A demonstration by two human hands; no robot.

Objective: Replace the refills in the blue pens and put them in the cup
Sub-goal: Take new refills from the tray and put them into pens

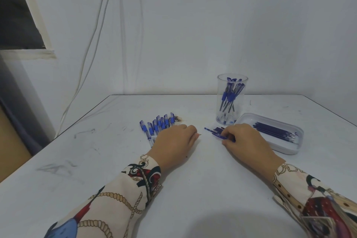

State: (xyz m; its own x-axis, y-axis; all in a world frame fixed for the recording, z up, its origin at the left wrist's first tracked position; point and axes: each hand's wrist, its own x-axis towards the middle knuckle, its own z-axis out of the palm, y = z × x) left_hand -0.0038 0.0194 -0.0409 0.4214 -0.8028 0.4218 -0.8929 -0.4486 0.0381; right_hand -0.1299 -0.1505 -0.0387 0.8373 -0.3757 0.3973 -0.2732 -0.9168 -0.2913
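Head view looks down on a white table (193, 189) with both hands resting on it, patterned sleeves (123, 199) reaching in from the near edge. The left hand (174, 140) lies knuckles-up with fingers curled; a thin pointed tip pokes out past its fingertips toward the right hand, so it grips something slim, though what exactly cannot be told. Just beyond and partly under this hand lies a row of blue pens (157, 124), side by side. The right hand (245, 140) has its fingers curled onto a small pile of blue refills (216, 132) that lies between the two hands, pinching one of them. Just to the right of that hand sits a shallow white tray (286, 148) holding more refills. Beyond the right hand stands a clear cup (231, 100) with several blue pens upright inside.
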